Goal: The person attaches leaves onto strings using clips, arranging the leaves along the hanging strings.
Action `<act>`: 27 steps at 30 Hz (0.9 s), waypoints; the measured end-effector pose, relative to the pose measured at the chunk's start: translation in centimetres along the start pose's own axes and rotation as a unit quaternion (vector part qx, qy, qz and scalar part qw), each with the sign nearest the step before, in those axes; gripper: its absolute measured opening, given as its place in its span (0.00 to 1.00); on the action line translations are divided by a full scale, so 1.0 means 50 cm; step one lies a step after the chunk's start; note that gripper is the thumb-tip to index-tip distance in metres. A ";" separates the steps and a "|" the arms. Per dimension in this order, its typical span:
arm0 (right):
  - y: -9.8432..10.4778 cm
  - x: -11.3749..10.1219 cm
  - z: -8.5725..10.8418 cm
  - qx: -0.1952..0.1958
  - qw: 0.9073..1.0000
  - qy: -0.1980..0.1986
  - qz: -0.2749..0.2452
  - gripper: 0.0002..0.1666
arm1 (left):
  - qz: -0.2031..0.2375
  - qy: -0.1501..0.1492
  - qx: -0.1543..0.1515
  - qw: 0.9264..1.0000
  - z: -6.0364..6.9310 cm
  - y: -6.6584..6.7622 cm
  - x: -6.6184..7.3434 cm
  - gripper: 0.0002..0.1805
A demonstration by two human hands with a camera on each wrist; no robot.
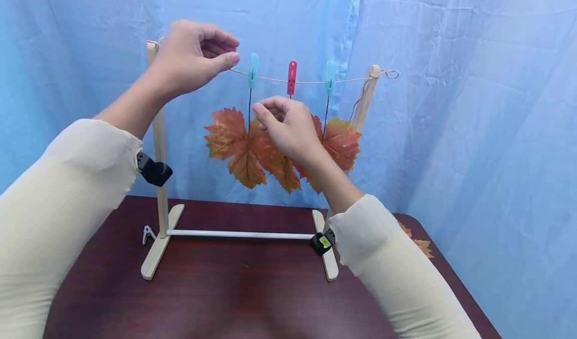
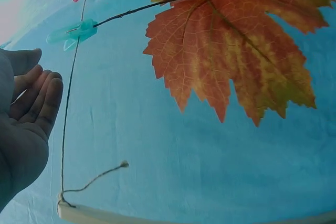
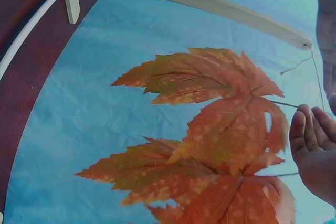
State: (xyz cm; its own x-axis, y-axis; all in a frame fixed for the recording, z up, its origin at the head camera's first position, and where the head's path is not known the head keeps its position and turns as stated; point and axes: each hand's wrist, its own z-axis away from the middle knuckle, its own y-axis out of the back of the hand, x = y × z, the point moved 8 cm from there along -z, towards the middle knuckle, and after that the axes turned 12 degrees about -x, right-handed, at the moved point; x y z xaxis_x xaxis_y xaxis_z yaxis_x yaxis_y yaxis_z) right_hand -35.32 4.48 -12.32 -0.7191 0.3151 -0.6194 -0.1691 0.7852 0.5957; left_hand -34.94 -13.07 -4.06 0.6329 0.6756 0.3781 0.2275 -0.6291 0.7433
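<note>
Three leaves hang by their stems from a string, under a teal clip point(image 1: 253, 70), a red clip point(image 1: 291, 77) and another teal clip point(image 1: 331, 77). My left hand point(image 1: 191, 58) is raised at the string's left part, fingers loosely bent and holding nothing, left of the first teal clip. My right hand point(image 1: 290, 126) is in front of the leaves, right of the left leaf's point(image 1: 241, 148) stem, thumb and fingers apart with nothing visible between them. In the left wrist view the teal clip point(image 2: 79, 31) grips the stem, apart from my left hand point(image 2: 31, 103).
The wooden stand has a left post point(image 1: 159, 128), a right post point(image 1: 366, 96) and a white crossbar point(image 1: 239, 234). A white clip point(image 1: 148, 234) lies beside the left foot. More leaves point(image 1: 422, 246) lie at the table's right edge, partly behind my right sleeve.
</note>
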 end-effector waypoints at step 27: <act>0.165 0.066 0.202 0.090 0.964 0.170 0.185 0.05 | 0.108 0.097 0.034 0.989 0.263 0.033 -0.215 0.17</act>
State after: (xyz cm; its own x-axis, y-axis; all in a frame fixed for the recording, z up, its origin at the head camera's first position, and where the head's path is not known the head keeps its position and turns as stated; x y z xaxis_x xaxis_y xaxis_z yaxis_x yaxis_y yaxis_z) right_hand -32.27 17.40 -14.62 -0.8918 0.4232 -0.1601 0.2391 0.7411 0.6273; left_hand -31.67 -26.43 -14.14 0.5196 0.5800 0.6274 0.1565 -0.7865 0.5974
